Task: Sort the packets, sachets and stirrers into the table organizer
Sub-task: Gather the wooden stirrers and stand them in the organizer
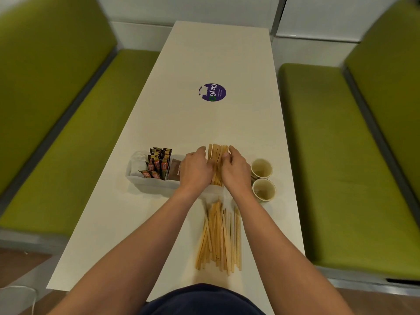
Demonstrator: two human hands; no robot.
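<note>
A translucent white table organizer (147, 181) stands on the white table. Its left compartment holds white packets (138, 163), the one beside it dark and orange sachets (159, 163), then brown sachets (175, 171). A bundle of wooden stirrers (217, 161) stands upright in the right compartment. My left hand (195, 170) and my right hand (236, 170) grip this bundle from either side. A loose pile of stirrers (219, 237) lies flat on the table between my forearms, nearer to me.
Two paper cups (261, 168) (264, 189) stand just right of my right hand. A round purple sticker (212, 92) sits mid-table. Green benches (68, 137) (341, 155) flank the table (204, 53) on both sides.
</note>
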